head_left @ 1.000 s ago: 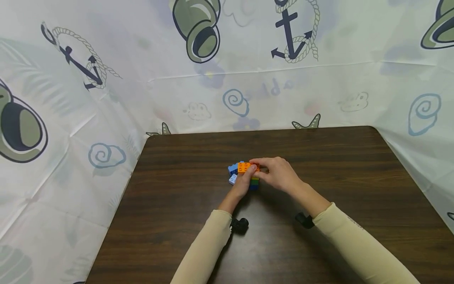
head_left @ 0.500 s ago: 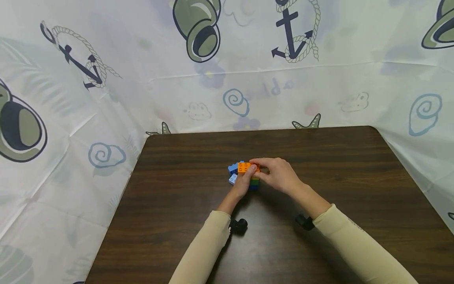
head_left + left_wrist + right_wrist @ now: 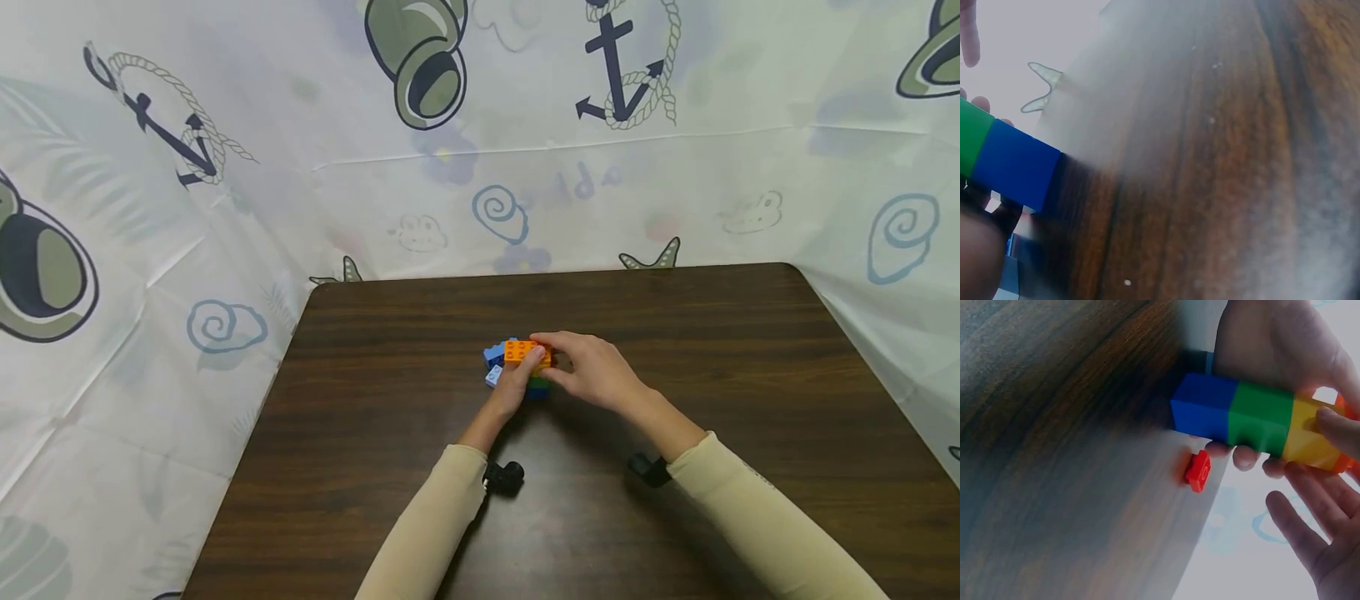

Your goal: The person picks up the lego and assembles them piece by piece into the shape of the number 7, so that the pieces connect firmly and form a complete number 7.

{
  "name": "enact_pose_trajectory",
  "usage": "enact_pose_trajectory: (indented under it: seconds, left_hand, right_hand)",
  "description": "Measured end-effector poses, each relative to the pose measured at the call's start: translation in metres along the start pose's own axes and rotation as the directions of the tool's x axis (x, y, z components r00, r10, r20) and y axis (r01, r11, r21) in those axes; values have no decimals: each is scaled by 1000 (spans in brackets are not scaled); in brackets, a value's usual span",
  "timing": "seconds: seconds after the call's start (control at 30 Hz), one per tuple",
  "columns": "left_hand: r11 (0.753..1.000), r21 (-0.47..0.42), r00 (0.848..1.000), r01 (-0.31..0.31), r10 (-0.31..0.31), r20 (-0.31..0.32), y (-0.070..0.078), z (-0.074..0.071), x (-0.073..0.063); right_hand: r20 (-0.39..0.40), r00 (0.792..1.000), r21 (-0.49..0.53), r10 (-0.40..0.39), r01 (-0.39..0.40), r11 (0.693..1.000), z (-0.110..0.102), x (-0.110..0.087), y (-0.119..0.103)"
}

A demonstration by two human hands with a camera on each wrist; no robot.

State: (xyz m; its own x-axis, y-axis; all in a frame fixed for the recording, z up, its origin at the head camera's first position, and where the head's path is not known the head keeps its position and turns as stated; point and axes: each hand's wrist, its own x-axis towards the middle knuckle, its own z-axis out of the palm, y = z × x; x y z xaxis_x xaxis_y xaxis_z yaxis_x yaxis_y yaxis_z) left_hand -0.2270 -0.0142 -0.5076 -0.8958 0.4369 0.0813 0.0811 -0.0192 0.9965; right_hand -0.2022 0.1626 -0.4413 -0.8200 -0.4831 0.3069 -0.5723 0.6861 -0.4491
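A stack of building bricks stands over the table's middle: blue (image 3: 1204, 406) lowest, then green (image 3: 1260, 419), yellow (image 3: 1310, 434) and orange (image 3: 519, 350) on top. My left hand (image 3: 512, 389) grips it from the left, its fingers wrapped behind the stack and its thumb on the orange brick. From the right, my right hand (image 3: 596, 371) pinches the upper end, thumb across the yellow brick in the right wrist view. Its other fingers spread loosely behind. In the left wrist view, the green (image 3: 972, 134) and blue bricks show at the left edge.
Just left of the stack lie a blue brick (image 3: 493, 354) and a light blue brick (image 3: 492, 377). A small red brick (image 3: 1198, 470) sits on the table beyond the stack, hidden in the head view. A printed curtain (image 3: 570, 208) hangs behind the dark wooden table (image 3: 360, 467).
The right thumb and index finger have shifted slightly, so more of the orange brick's right end shows. The left hand keeps its grip on the stack.
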Motion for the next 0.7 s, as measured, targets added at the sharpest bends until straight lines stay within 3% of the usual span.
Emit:
enact_pose_trajectory:
  seconds: [0.17,0.27,0.33,0.47,0.57,0.7]
  left_hand:
    - [1000,15,1000,-2,2,-6,20,2,-10]
    - [1000,8,1000,-13,13,-2,21,3,-13]
    - [999,-11,999,-47,47,11,20,3,-12]
    - [990,-47,989,-134,137,53,16,2,-9]
    - [984,-64,984,-165,168,54,13,2,-8]
    - [978,-89,979,-190,196,54,11,3,-10]
  right_hand:
    - [-3,1000,154,-11,12,988,2,-4,12]
    - [-3,1000,275,-1,2,961,2,-7,22]
    - [-16,999,297,28,-22,955,3,-9,30]
    - [-24,990,206,137,-129,970,10,-10,44]
    - [34,979,97,201,-203,974,17,-8,53]
    - [120,969,14,216,-219,976,29,-3,61]
